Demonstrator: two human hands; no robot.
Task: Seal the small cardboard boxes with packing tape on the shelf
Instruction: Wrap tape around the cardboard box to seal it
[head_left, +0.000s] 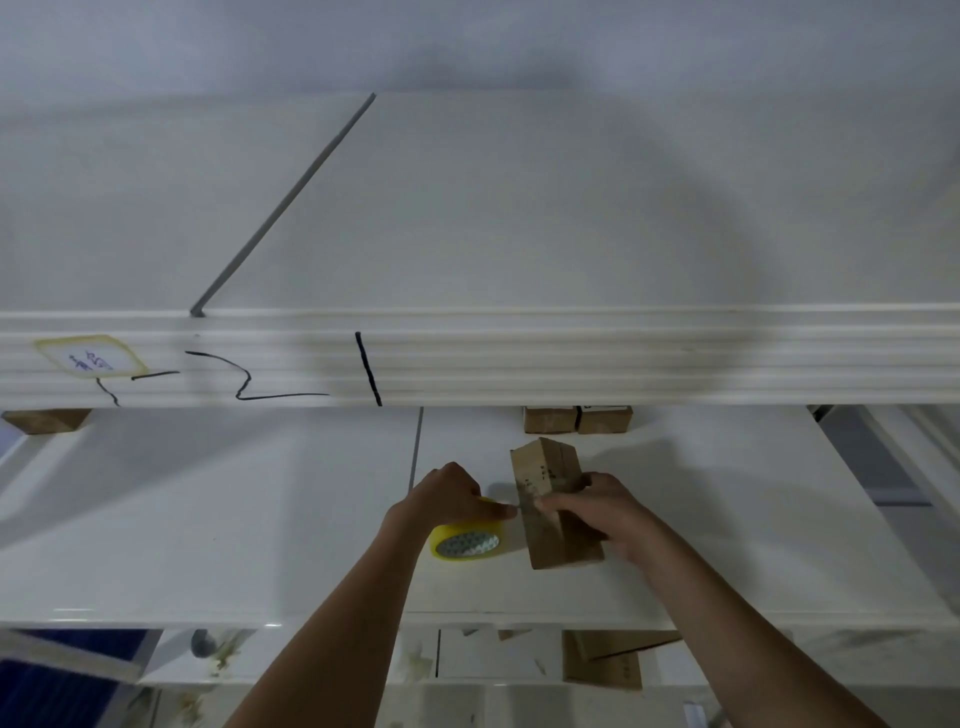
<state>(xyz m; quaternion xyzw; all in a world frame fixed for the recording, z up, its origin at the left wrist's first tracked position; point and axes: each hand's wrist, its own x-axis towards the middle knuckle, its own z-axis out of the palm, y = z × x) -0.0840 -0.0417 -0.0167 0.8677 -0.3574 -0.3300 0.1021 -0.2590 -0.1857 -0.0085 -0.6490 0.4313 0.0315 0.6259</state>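
A small brown cardboard box (545, 470) stands on the white shelf (260, 519), long side toward me. My right hand (597, 512) grips it from the right, its fingertips pressing a strip of clear tape onto the box's left face. A yellow roll of packing tape (467, 543) lies just left of the box. My left hand (452, 493) holds the roll from above, fingers curled over its top, and a short stretch of tape runs from the roll to the box.
Two more small cardboard boxes (576, 420) sit at the back of the shelf, half hidden under the upper shelf's front beam (519, 358). A wooden block (49, 420) is at the far left. Flattened cardboard (602, 660) lies on the lower level.
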